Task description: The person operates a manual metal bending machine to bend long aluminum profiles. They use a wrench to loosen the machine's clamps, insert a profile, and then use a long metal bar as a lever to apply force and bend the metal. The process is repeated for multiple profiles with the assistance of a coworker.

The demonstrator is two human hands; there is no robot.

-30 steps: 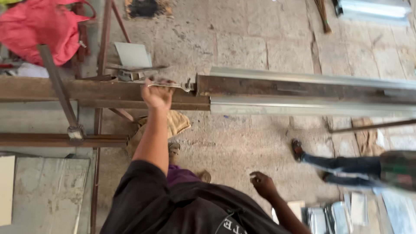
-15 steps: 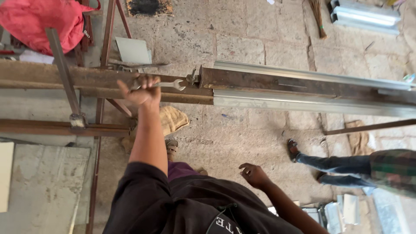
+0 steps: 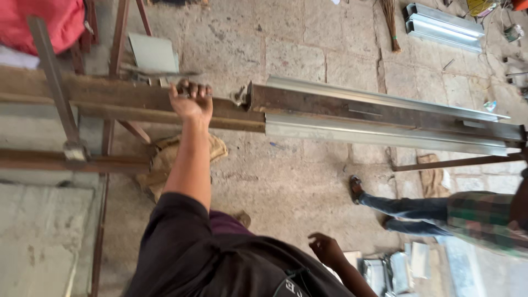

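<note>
My left hand [image 3: 190,102] reaches out and grips the top edge of a long rusty steel beam [image 3: 110,99], fingers curled over it. Just right of the hand a small metal fitting [image 3: 240,97] sits at the beam's joint. From there a shiny folded sheet-metal profile [image 3: 379,135] runs to the right along a dark steel bar [image 3: 385,110]. My right hand [image 3: 325,247] hangs low near my black shirt, fingers loosely apart and holding nothing.
Another person's legs in jeans [image 3: 407,212] stand at the right on the stone floor. A rusty frame [image 3: 60,159] and slanted bar [image 3: 52,71] lie left. Red cloth [image 3: 38,22] is top left, more metal profiles [image 3: 443,25] top right, brown sacking [image 3: 165,159] under the beam.
My left hand has slid left along the beam, away from the metal fitting it was touching. My right hand has drifted slightly. The view has shifted towards the right.
</note>
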